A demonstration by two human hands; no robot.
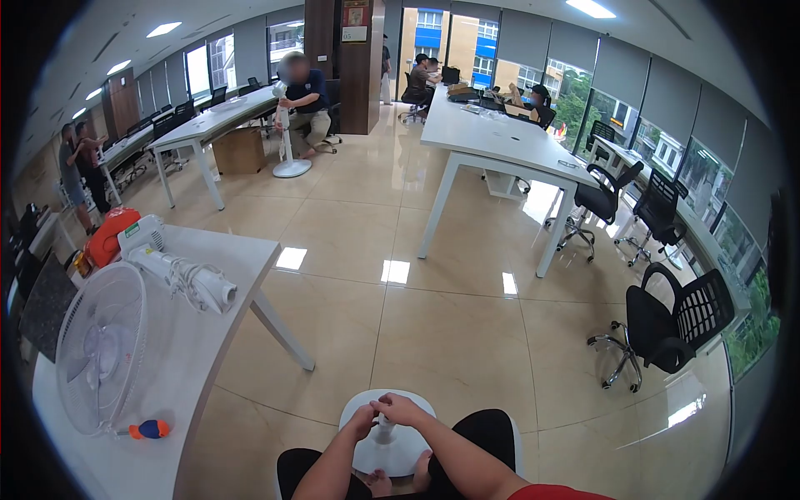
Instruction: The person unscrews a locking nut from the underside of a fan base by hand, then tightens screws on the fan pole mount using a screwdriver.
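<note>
On the floor between my feet stands a white round fan base with a short upright stem. My left hand and my right hand meet at the top of this stem, fingers closed around it. The fingers partly cover the stem's upper end, so any small part there cannot be made out. On the white table to my left lie a fan head with a round cage, a white fan motor housing with a coiled cord and a screwdriver with an orange and blue handle.
An orange bag sits at the left table's far end. Across the room a person holds another white fan stand by a cardboard box. A long white table and black office chairs stand ahead and right.
</note>
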